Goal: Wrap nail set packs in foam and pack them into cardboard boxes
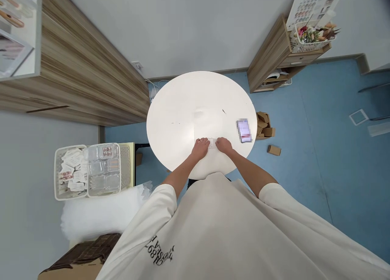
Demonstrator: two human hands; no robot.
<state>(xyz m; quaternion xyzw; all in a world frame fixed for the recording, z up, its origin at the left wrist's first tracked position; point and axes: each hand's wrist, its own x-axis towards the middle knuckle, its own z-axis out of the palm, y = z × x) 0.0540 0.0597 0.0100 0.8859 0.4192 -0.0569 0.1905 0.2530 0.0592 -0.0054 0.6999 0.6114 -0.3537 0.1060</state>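
Note:
Both my hands rest close together on the near part of a round white table (183, 105). My left hand (200, 147) and my right hand (224, 145) each have their fingers curled on one end of a small clear, pale object (212, 143) held between them. The object is too small and washed out to name. A phone (244, 130) with a lit screen lies on the table just right of my right hand. A tiny dark speck (224, 111) lies farther back on the tabletop.
A white basket (88, 171) holding clear plastic boxes and small cards stands at my left, above a pile of white wrap (100, 215). Small cardboard boxes (265, 125) lie on the blue floor to the right. A wooden shelf unit (274, 57) stands at the back right.

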